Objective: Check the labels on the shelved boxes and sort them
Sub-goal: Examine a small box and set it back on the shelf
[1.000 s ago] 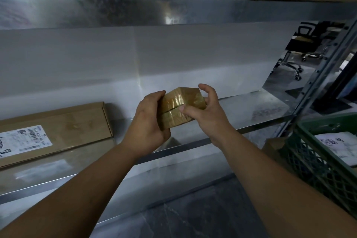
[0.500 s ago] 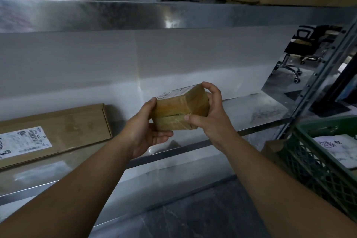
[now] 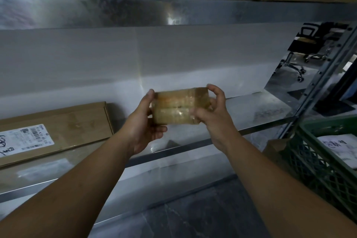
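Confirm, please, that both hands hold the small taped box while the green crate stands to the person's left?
Not quite: the head view shows the green crate on the person's right, not the left. The left hand and right hand do both hold the small taped box.

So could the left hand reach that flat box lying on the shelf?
Probably yes: nothing lies between the left hand and the flat box, but it grips the small taped parcel now.
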